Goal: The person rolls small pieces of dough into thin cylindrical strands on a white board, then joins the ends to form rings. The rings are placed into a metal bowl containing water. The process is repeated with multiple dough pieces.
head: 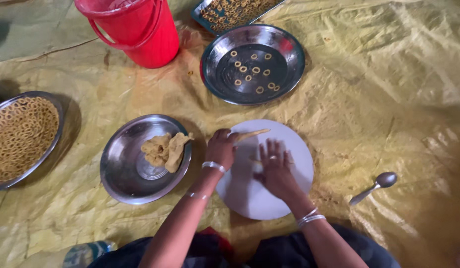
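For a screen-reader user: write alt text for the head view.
Two hands roll dough on a round white board: the left hand holds a thin dough rope, the right hand presses flat. Around it on a yellow sheet are steel plates of dough and rings, a red bucket and a spoon.

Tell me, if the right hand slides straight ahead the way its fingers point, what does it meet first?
Probably the thin dough strip held by the left hand, just beyond the right hand on the white round board.

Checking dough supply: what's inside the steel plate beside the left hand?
A lump of yellowish dough lies in the steel plate. What's under the lump is hidden.
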